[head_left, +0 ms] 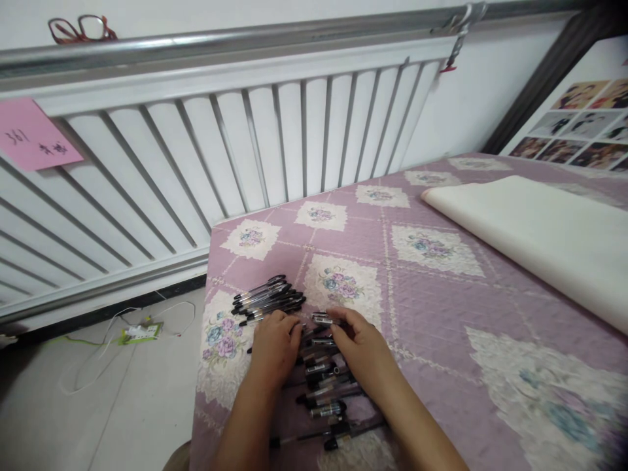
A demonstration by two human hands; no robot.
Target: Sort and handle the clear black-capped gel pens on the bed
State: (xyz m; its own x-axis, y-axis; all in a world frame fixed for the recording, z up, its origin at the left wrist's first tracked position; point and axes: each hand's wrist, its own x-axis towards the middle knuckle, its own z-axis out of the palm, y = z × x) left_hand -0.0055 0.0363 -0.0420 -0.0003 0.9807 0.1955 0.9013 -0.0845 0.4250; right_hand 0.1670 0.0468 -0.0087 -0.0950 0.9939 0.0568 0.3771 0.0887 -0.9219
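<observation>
Right hand [363, 352] at lower centre, fingers pinching a pen [322, 319], left hand [272, 348] covering loose pens [328, 387], its fingers' grip unclear, pen bundle [269, 297] just above, cream roll [534, 239] at right

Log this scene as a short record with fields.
surface: purple quilted cloth with floral squares
left hand: palm down on the loose pile of black-capped clear pens
right hand: fingertips pinch a single clear pen
beyond left hand: tidy bundle of black pens
right side: cream paper roll
behind: white slatted radiator, pink paper note, red-framed glasses
</observation>
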